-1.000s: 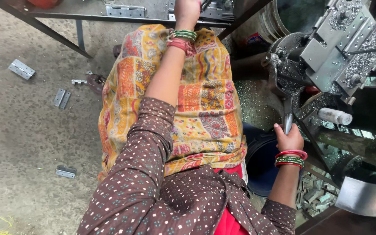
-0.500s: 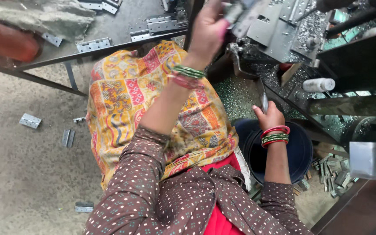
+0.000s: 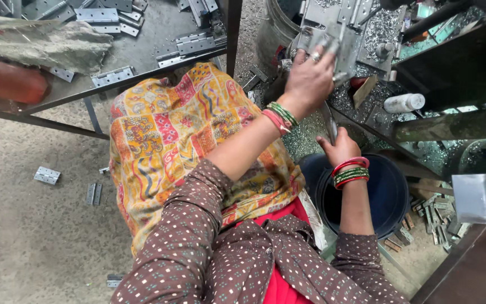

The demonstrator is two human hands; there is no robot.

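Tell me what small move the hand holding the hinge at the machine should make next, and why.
Probably settle the hinge flat on the machine's plate before letting go. The left hand holds it there among metal shavings, blurred, so it looks unseated. The right hand already grips the lever.

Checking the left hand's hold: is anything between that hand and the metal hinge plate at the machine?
Nothing visible. The left hand lies directly on the hinge plate, fingers over its face. The right hand grips a lever lower down, clear of it.

Brown white-dotted sleeves [image 3: 187, 236], a yellow patterned cloth [image 3: 164, 135] (red patches), grey metal hinges [image 3: 113, 76], dark blue bucket [image 3: 386, 194].
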